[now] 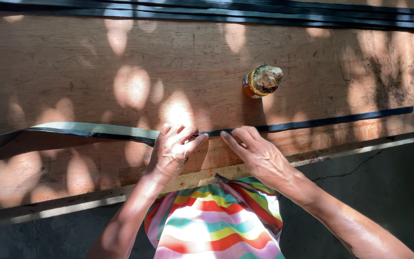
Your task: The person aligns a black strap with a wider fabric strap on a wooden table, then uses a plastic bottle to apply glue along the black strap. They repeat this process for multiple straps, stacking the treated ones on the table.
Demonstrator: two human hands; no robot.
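Plywood board [73,72]: both hands pinch black strip [312,122], ends perhaps cropped.

A wide plywood board [73,72] serves as the work surface, reddish-brown, scuffed and dappled with patches of sunlight and leaf shadow. Its near edge shows a pale, chipped rim above a dark concrete floor [384,192]. Along the far edge lie several long dark rubber strips [264,14], side by side. A small glue bottle [260,81] with an orange body and a crusted top stands right of centre. Across the middle lies one long black rubber strip [322,121], flat on the wood on the right and lifting off the board toward the left
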